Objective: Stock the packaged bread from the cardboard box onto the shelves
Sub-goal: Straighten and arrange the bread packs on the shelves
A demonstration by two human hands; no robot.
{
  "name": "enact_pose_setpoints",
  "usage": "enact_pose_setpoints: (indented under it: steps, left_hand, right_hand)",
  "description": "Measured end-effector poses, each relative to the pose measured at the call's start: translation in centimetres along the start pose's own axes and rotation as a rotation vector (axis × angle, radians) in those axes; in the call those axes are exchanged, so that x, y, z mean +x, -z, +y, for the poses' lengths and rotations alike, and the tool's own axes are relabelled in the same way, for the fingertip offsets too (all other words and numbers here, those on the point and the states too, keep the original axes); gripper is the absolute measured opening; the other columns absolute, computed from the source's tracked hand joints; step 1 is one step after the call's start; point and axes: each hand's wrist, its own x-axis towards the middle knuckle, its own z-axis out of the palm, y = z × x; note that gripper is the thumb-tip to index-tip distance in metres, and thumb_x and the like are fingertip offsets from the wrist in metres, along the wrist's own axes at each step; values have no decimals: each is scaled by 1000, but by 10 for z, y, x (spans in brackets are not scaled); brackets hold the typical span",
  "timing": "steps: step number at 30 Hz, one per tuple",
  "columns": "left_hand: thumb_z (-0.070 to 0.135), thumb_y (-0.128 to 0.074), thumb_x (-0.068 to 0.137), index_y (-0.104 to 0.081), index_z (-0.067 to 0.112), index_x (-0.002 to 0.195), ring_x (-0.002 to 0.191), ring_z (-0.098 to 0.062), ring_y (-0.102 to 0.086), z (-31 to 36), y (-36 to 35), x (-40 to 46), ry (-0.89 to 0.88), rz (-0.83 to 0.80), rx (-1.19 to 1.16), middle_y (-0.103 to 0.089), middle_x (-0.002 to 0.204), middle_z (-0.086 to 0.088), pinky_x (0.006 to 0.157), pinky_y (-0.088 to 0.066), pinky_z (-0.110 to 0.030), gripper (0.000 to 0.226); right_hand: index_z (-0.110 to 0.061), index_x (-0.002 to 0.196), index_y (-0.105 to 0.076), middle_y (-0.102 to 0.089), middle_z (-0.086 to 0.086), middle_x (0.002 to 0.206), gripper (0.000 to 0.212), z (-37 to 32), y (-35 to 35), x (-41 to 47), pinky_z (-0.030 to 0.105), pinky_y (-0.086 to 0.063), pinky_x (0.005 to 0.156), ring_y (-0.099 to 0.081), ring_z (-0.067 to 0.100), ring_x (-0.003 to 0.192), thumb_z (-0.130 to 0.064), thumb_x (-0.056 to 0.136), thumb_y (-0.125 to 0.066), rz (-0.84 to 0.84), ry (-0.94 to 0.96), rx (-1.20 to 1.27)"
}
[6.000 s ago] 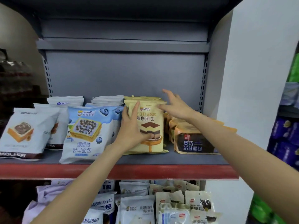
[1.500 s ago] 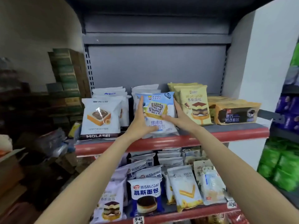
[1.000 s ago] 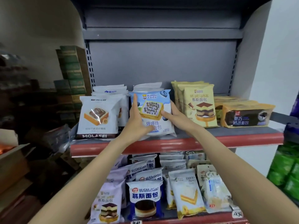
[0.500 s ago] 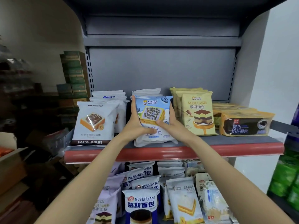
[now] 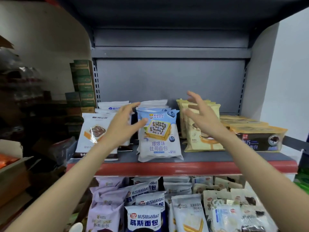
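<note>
A blue-and-white bread pack (image 5: pixel 159 134) stands upright at the front of its row on the grey shelf with a red front edge (image 5: pixel 184 168). My left hand (image 5: pixel 121 126) hovers just left of it with fingers spread, holding nothing. My right hand (image 5: pixel 203 117) is raised to the right of the pack, fingers apart, in front of the yellow mousse bread packs (image 5: pixel 200 141). White chocolate-toast packs (image 5: pixel 93 131) stand at the left, and flat orange-and-black packs (image 5: pixel 260 136) lie at the right. An open cardboard box (image 5: pixel 11 166) shows at the far left edge.
The lower shelf holds several purple, blue and white bread packs (image 5: pixel 143 216). Stacked green cartons (image 5: pixel 82 81) rise behind the shelf's left upright. A white pillar (image 5: pixel 291 81) borders the right side. The grey back panel (image 5: pixel 167 81) above the packs is bare.
Both hands gripped the blue-and-white pack half a second ago; now they have let go and drawn apart, and the pack stands alone on the shelf.
</note>
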Motion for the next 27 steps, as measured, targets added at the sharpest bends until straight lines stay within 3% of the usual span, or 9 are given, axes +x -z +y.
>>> enact_pose_setpoints:
  steps: [2,5,10,19,25,27]
  left_hand:
    - [32,-61,89,-54,27,126,118,-9,-48,5,14,17,-49,18,52,-51,124,9,100,-39,-28,38]
    - [24,-56,94,-61,21,118,113,-14,-55,-6,24,53,-128,-21,291,-62,119,4,97,-41,-30,25]
    - [30,-57,91,-61,27,117,109,-17,-59,-31,16,114,-148,-207,623,-65,118,7,91,-47,-35,26]
    - [38,-57,91,-56,30,125,113,-17,-55,-63,-9,168,-41,-427,675,-61,124,8,89,-40,-27,35]
    - [30,-61,90,-61,22,122,114,-19,-56,-65,-20,187,10,-578,659,-63,123,3,94,-41,-27,33]
    - [28,-62,89,-66,20,117,112,-17,-58,-69,-22,190,14,-614,660,-65,119,4,89,-43,-24,28]
  right_hand:
    - [-23,132,-49,-52,-2,133,40,-12,15,25,29,-42,97,-51,15,118,-20,93,-55,-21,126,-185]
    - [-19,120,-61,-62,-3,122,29,-11,17,73,20,-39,88,-56,14,109,-19,92,-57,-197,246,-465]
    - [-20,122,-60,-62,-1,123,30,21,-15,148,35,-44,95,-56,20,111,-19,92,-56,-420,259,-768]
    - [-18,123,-58,-58,3,123,29,54,-68,207,30,-38,91,-50,22,115,-19,95,-50,-542,199,-876]
    - [-15,115,-62,-63,2,119,26,65,-78,218,23,-38,80,-56,22,108,-15,90,-56,-644,105,-875]
    - [-14,110,-65,-66,2,114,23,69,-80,220,22,-38,79,-59,22,106,-13,88,-57,-615,94,-846]
